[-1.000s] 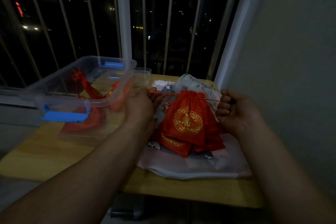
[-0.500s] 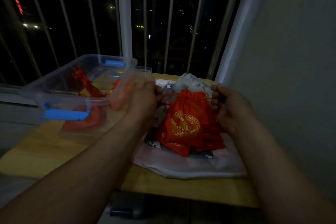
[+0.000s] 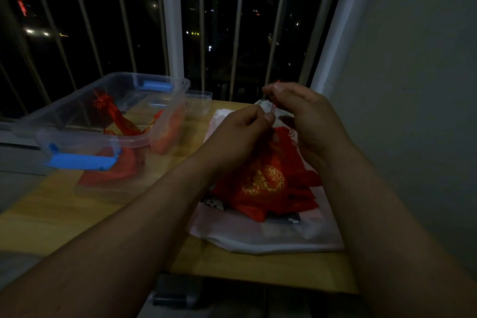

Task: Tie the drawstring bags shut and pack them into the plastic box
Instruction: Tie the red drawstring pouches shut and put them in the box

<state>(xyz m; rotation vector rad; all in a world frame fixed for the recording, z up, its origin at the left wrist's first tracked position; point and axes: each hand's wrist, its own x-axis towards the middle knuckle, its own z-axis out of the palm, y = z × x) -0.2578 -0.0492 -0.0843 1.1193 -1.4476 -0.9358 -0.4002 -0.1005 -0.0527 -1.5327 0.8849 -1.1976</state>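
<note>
**Operator:** State of the grip?

**Technician:** Both hands are closed on the cord. The left hand (image 3: 242,129) pinches the drawstring (image 3: 274,108) between thumb and forefinger. The right hand (image 3: 307,116), just beside it and slightly higher, has its fingers curled round the upper run of the same cord. The red bag (image 3: 263,178) sits directly below the two pinches, on top of a pile of further red bags (image 3: 302,196).

**Operator:** Handling properties?

**Technician:** Judged light, soft and limp: thin fabric that folds under almost no load. The cord is thin and probably slick (cords of this type tend to let a knot loosen). Hold it close to the gathered neck, just under the fingers, and maintain tension while the knot seats. For carrying, take the bag by the neck or the body. Nothing here looks fragile.

**Operator:** Destination?

**Technician:** The plastic box (image 3: 85,134) stands well to the left of the grip, open, with tied red bags (image 3: 113,116) lying in it.

**Operator:** What cannot be verified?

**Technician:** The bag's neck is behind the left hand, so it cannot be told whether it is fully cinched. Nor can it be told whether a knot has formed between the fingertips, because the light is poor and the cord is faint. The number of bags in the pile below the grip is unclear, as they overlap.
</note>
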